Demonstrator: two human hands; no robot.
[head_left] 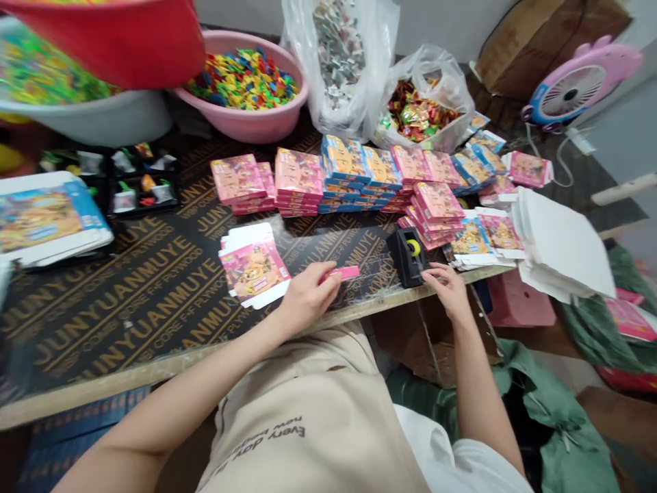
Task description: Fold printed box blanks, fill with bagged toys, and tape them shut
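My left hand [311,296] is closed round a small pink box [347,273] held edge-up near the table's front edge. A black tape dispenser [408,263] with a yellow core stands to the right of it. At the dispenser's front end, my right hand [447,289] has its thumb and fingertips pinched together; whatever is between them is too small to make out. Left of my left hand lies a small pile of flat pink printed cartons [255,270] with white flaps.
Stacked pink boxes [298,174] and blue boxes [345,161] line the middle. Behind them stand a pink basin [246,123] of colourful pieces and plastic bags [426,109]. White cartons [562,239] sit right, black trays [144,178] left, a pink fan [580,82] at back right.
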